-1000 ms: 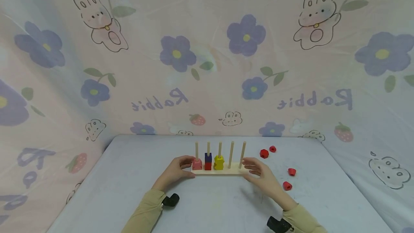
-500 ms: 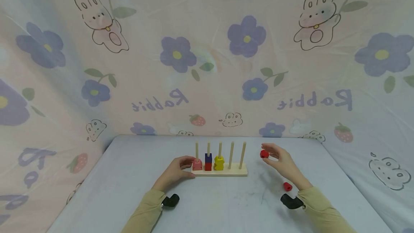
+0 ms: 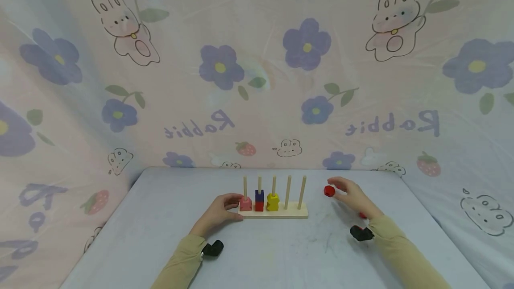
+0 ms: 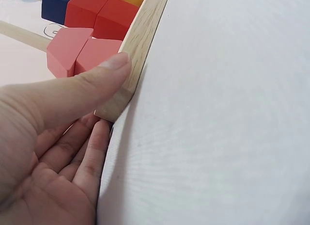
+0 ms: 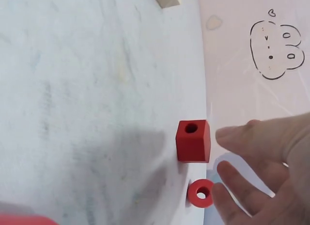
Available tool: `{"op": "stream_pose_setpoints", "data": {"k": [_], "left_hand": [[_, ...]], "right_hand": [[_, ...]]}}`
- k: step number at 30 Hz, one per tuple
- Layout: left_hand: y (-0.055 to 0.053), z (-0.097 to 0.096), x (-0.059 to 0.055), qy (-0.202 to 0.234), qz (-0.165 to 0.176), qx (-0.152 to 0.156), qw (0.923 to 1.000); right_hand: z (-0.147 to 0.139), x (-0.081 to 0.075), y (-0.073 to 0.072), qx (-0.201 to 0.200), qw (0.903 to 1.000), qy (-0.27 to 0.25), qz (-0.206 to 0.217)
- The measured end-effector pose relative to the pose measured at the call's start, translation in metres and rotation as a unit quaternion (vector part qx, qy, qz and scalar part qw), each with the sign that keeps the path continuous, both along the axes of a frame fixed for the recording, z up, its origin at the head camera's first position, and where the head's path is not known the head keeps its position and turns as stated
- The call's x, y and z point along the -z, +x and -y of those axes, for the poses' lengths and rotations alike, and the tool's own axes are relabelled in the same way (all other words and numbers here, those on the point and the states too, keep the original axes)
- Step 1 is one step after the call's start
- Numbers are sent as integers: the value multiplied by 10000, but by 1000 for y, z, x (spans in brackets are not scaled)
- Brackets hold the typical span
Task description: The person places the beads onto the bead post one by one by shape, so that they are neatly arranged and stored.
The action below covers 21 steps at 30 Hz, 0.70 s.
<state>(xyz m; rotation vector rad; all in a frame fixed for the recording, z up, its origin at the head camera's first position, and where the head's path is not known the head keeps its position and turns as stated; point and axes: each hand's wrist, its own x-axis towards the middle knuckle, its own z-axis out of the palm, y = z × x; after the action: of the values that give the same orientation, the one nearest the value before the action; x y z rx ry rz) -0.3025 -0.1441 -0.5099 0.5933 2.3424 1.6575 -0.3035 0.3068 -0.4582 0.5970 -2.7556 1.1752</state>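
Note:
My left hand point(image 3: 218, 210) grips the left end of a wooden peg stand point(image 3: 281, 214); its thumb presses the front edge and the fingers lie behind the end. On the stand's pegs sit pink blocks point(image 3: 245, 204), a navy block point(image 3: 259, 195) over a red one, and yellow blocks point(image 3: 273, 202). Two pegs at the right show their full length. Beyond the stand's right end, my right hand point(image 3: 353, 196) reaches toward a loose red block point(image 3: 329, 191) with a hole. In the right wrist view, thumb and fingers are spread, apart from this faceted block point(image 5: 193, 151).
Beside the right fingertips lies a round red bead point(image 5: 193, 200), hidden by the hand in the head view. Another red piece point(image 3: 362, 215) peeks out from under the right forearm. A red shape point(image 5: 26, 220) enters the right wrist view's lower left corner.
From the stand's right end, my right hand has moved right to the loose red block, and since half a second ago its fingertips have drawn slightly right. The left hand keeps its hold.

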Motion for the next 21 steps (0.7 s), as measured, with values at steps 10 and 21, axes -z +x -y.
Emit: {"op": "stream_pose_setpoints", "data": {"k": [10, 21], "left_hand": [[0, -1, -1, 66, 35, 34, 10000], [1, -2, -1, 74, 27, -10, 10000]], "right_hand": [[0, 10, -14, -93, 9997, 156, 189], [1, 13, -14, 2, 9991, 282, 301]]}}
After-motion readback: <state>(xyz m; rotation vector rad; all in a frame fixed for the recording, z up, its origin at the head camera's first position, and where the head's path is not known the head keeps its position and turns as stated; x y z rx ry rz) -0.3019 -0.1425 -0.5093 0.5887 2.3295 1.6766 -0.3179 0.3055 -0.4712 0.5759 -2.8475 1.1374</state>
